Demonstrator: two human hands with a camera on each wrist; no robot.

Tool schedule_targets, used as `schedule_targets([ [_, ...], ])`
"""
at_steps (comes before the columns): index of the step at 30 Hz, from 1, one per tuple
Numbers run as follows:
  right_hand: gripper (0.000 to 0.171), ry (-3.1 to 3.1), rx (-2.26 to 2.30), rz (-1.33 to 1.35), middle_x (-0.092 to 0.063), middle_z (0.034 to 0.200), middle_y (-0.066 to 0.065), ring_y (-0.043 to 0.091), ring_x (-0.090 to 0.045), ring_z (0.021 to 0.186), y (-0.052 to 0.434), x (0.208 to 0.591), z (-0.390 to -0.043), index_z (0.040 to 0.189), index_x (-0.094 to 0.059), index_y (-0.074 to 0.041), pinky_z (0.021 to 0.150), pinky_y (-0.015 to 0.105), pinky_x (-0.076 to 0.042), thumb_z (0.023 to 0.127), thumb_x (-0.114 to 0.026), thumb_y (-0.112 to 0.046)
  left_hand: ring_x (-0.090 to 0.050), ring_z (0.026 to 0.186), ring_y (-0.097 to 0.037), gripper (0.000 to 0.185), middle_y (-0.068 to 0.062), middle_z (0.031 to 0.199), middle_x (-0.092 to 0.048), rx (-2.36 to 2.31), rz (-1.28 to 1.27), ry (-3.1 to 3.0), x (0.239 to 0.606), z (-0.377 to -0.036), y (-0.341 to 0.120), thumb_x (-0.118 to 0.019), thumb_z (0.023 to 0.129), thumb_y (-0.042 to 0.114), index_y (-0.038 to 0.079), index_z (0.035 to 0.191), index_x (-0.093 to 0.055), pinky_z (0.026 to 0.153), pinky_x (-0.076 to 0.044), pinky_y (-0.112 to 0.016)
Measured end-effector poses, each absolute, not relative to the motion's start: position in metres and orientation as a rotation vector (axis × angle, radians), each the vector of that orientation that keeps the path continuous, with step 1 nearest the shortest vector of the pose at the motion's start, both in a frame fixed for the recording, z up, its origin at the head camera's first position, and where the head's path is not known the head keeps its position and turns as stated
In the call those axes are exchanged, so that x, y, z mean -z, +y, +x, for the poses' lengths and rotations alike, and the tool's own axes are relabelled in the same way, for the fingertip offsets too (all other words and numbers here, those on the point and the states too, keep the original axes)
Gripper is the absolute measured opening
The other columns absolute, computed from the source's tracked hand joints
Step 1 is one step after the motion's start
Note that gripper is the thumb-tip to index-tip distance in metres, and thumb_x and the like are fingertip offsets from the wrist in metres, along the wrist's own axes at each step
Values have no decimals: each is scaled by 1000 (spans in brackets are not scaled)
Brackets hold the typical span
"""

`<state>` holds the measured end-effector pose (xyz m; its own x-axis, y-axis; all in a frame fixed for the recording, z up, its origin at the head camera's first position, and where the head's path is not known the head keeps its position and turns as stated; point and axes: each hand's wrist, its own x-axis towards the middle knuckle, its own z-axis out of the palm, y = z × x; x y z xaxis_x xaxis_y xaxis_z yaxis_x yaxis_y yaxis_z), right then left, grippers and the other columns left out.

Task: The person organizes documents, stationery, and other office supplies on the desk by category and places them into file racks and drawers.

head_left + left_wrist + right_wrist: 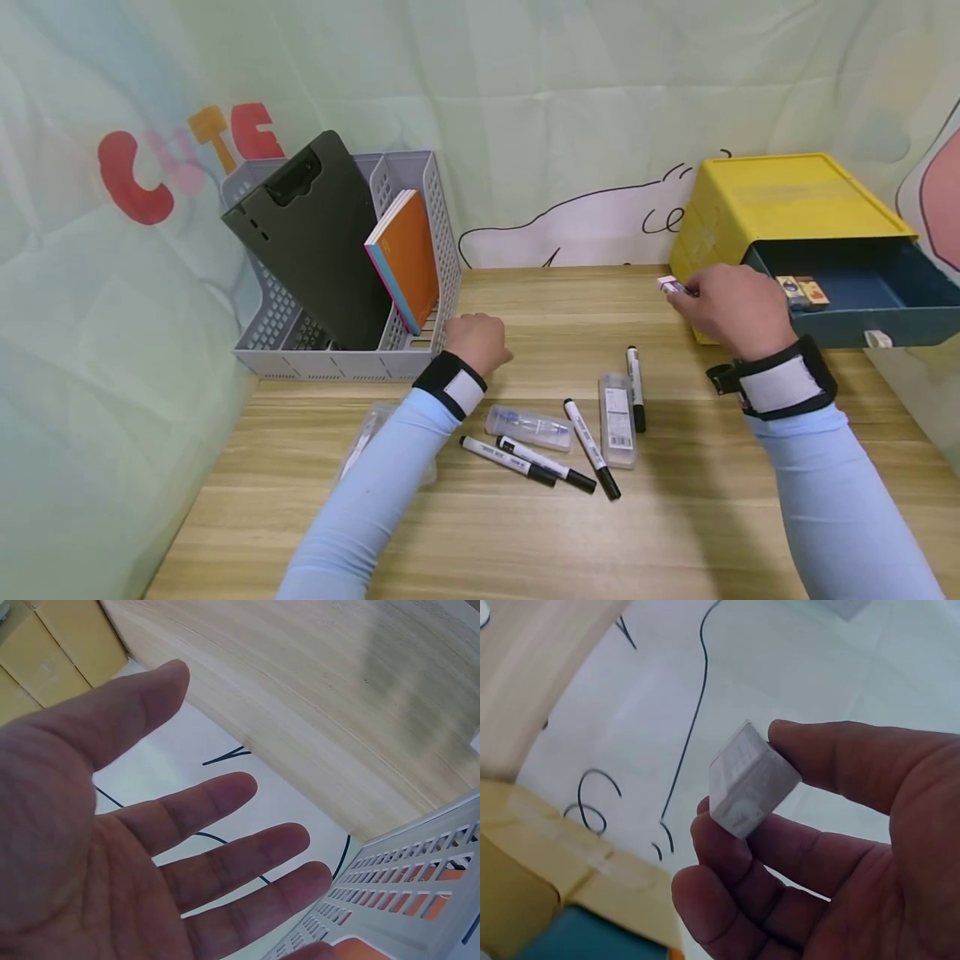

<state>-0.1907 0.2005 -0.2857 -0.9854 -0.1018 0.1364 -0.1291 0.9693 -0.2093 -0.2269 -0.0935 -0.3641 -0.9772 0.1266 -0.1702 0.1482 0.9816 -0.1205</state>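
Block [666, 284] was pinched between thumb and fingers of the right hand [742, 308], by the yellow cabinet [813, 196], outside its pulled-out drawer [922, 325]. Left hand [477, 340] held nothing, fingers apart, near the rack [330, 365]. Work looked partway: two small boxes [813, 290] lay in the drawer; clipboard [318, 242] and books [411, 258] stood in the rack. Block, loose markers [592, 446] and clear cases [617, 417] on the table [540, 550] seemed left to do.
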Motion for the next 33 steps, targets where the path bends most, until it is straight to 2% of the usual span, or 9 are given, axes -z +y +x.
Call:
schedule_targets([
  [4, 47, -2958, -329, 136, -51, 56, 7, 27, -49, 55, 213, 279, -192, 74, -69, -1, 49, 35, -32, 97, -58, -40, -63, 93, -26, 38, -10, 101, -70, 190, 202, 2953, 364, -227, -94, -69, 91, 46, 10, 95, -76, 83, -49, -47],
  [9, 54, -2926, -365, 91, -49, 54, 5, 27, -47, 54, 237, 271, -190, 63, -66, -5, 49, 36, -30, 96, -57, -47, -63, 96, -27, 37, -10, 103, -71, 164, 195, 2946, 364, -227, -94, -69, 90, 46, 10, 94, -76, 87, -48, -50],
  [16, 53, -2925, -330, -97, -49, 54, 8, 32, -48, 57, 273, 259, -190, 70, -67, 1, 53, 42, -32, 97, -57, -43, -64, 95, -28, 36, -10, 102, -71, 150, 200, 2953, 365, -226, -94, -69, 91, 46, 10, 94, -77, 88, -47, -51],
  [23, 63, -2952, -310, -139, -44, 50, 6, 30, -45, 54, 304, 257, -191, 52, -54, -6, 53, 41, -31, 99, -46, -47, -65, 100, -31, 40, -13, 108, -71, 158, 196, 2949, 367, -225, -93, -68, 91, 47, 9, 101, -77, 93, -46, -56],
  [28, 58, -3046, -273, -160, -41, 55, 11, 32, -47, 54, 325, 262, -200, 69, -44, 6, 62, 44, -35, 104, -37, -40, -65, 98, -30, 41, -12, 106, -71, 159, 203, 2949, 370, -225, -93, -68, 91, 47, 9, 103, -76, 90, -47, -53],
  [30, 54, -3042, -259, -230, -41, 61, 17, 38, -48, 63, 329, 266, -204, 80, -40, 12, 68, 50, -38, 104, -41, -36, -65, 97, -29, 41, -12, 104, -72, 160, 210, 2950, 371, -225, -94, -67, 91, 47, 9, 104, -76, 88, -48, -51],
  [33, 44, -2993, -371, -239, -38, 77, 24, 46, -42, 83, 334, 275, -211, 97, -36, 19, 78, 57, -36, 100, -48, -23, -65, 96, -29, 42, -12, 104, -72, 152, 210, 2949, 371, -223, -93, -67, 92, 48, 9, 104, -76, 87, -48, -51],
])
